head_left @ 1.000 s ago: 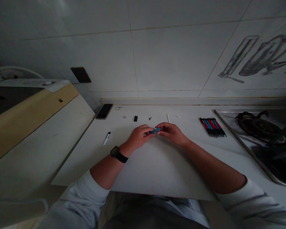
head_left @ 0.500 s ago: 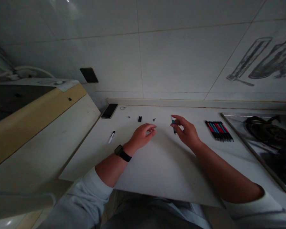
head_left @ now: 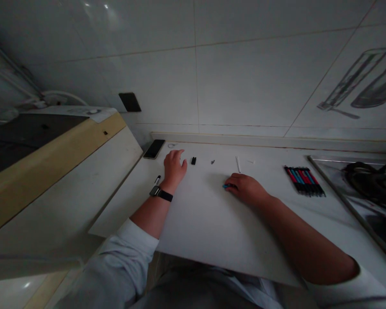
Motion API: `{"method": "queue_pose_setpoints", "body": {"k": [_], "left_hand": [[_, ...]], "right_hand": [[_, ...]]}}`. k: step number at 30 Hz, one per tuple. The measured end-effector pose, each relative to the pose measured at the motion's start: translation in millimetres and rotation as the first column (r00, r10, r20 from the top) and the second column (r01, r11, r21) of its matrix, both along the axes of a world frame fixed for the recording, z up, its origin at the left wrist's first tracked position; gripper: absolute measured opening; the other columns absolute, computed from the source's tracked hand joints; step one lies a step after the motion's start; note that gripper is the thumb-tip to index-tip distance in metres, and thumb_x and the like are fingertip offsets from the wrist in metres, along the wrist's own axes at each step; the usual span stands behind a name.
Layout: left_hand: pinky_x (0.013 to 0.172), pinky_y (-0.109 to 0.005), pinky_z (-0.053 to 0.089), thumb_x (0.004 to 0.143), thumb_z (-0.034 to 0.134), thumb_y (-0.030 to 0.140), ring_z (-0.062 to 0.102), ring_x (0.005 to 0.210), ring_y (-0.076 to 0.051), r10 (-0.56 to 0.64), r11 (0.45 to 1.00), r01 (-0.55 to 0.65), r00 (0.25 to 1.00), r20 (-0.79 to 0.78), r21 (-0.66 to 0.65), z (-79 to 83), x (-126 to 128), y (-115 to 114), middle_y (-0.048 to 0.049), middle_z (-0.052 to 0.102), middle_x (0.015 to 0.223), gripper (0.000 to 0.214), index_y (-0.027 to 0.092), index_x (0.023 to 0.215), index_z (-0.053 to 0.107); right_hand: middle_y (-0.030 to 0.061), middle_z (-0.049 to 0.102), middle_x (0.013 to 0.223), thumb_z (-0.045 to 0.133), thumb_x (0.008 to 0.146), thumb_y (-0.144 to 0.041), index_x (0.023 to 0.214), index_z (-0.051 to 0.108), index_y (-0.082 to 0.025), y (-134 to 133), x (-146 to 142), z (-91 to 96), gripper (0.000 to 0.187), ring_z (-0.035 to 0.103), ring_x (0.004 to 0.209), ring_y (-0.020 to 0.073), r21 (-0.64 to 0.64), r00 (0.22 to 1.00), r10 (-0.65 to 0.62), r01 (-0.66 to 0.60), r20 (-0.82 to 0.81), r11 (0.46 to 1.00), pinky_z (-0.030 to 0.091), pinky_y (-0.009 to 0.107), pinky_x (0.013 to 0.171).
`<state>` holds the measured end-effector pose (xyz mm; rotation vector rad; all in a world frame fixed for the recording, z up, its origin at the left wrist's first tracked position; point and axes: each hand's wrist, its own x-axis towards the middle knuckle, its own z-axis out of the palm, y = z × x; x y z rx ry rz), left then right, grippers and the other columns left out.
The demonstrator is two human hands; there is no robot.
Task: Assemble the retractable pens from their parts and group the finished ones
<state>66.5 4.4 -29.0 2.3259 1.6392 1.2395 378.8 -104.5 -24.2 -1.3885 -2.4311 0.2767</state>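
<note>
My left hand [head_left: 174,165], with a black watch [head_left: 161,193] on its wrist, reaches to the back left of the white counter [head_left: 212,223]; its fingers are bent over a spot where small parts lay, and what they hold is hidden. My right hand [head_left: 244,189] rests on the counter with its fingers closed round a blue pen barrel [head_left: 225,186], whose tip pokes out at the left. A small black pen part [head_left: 193,161] lies just right of my left hand. A tiny dark piece [head_left: 212,162] and a thin white refill [head_left: 238,164] lie further right.
A row of several red, blue and black pens [head_left: 305,175] lies at the right. A phone [head_left: 154,149] sits in the back left corner, a white pen [head_left: 156,179] near my left wrist. A gas hob [head_left: 369,189] is at the far right, a wooden-edged cabinet [head_left: 61,150] at the left.
Both hands held the blue barrel together, then parted. My left hand moved back and left toward the small parts; my right hand came down onto the counter with the barrel.
</note>
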Motion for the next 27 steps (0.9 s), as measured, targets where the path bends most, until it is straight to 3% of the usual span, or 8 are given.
{"method": "queue_pose_setpoints", "body": {"k": [5,10,14,17,21,27], "left_hand": [[0.119,-0.049,0.033,0.09,0.059,0.017,0.048,0.134,-0.033,0.171,0.98,-0.189,0.959,-0.226,-0.064,-14.3,-7,10,-0.0171,0.055,0.141,0.05,0.018,0.14,0.06],[0.12,-0.061,0.026,0.093,0.056,0.021,0.038,0.144,-0.038,0.202,0.953,-0.271,0.903,-0.38,-0.138,-27.6,-5,14,-0.0195,0.046,0.154,0.05,0.019,0.143,0.06],[0.12,-0.062,0.025,0.094,0.055,0.023,0.035,0.147,-0.038,0.191,0.946,-0.279,0.891,-0.411,-0.165,-27.0,-6,12,-0.0195,0.044,0.156,0.045,0.019,0.139,0.063],[0.117,-0.055,0.033,0.092,0.06,0.023,0.042,0.14,-0.037,0.178,0.957,-0.249,0.91,-0.376,-0.149,-19.8,-8,8,-0.0182,0.049,0.15,0.039,0.02,0.13,0.069],[0.099,-0.046,0.046,0.091,0.061,0.019,0.057,0.117,-0.034,0.155,0.959,-0.23,0.916,-0.37,-0.167,-11.0,-11,6,-0.0151,0.064,0.123,0.023,0.022,0.109,0.075],[0.088,-0.037,0.049,0.094,0.061,0.019,0.065,0.095,-0.027,0.03,0.953,-0.122,0.95,-0.312,-0.279,-12.2,-10,11,-0.0122,0.071,0.1,0.013,0.019,0.093,0.074]], "right_hand": [[0.0095,0.071,0.104,0.059,0.1,-0.038,0.11,0.075,-0.022,-5,-3,8.2,0.025,0.068,0.096,0.022,-0.025,0.998,-0.018,0.019,0.057,1.0,0.051,0.031,0.084],[0.0117,0.071,0.115,0.055,0.101,-0.051,0.125,0.07,-0.021,-6,-4,8.3,0.041,0.069,0.095,0.0227,-0.009,0.998,-0.063,0.063,0.023,0.998,0.053,0.034,0.085],[0.0126,0.071,0.118,0.051,0.102,-0.052,0.127,0.069,-0.021,-5,-7,7.0,0.044,0.069,0.1,0.0238,-0.001,0.998,-0.053,0.053,-0.015,0.999,0.053,0.036,0.091],[0.0123,0.071,0.117,0.05,0.103,-0.05,0.128,0.068,-0.02,-5,-7,7.2,0.043,0.07,0.099,0.0227,-0.005,0.998,-0.046,0.046,-0.043,0.999,0.053,0.035,0.091],[0.0117,0.072,0.116,0.048,0.105,-0.044,0.127,0.068,-0.019,-4,-7,7.8,0.039,0.071,0.095,0.0214,-0.01,0.995,-0.064,0.063,-0.076,0.998,0.054,0.034,0.089],[0.0117,0.073,0.117,0.046,0.105,-0.042,0.124,0.07,-0.02,0,-6,4.6,0.037,0.07,0.102,0.0251,0.062,0.994,-0.073,0.079,-0.082,0.995,0.054,0.038,0.091]]}}
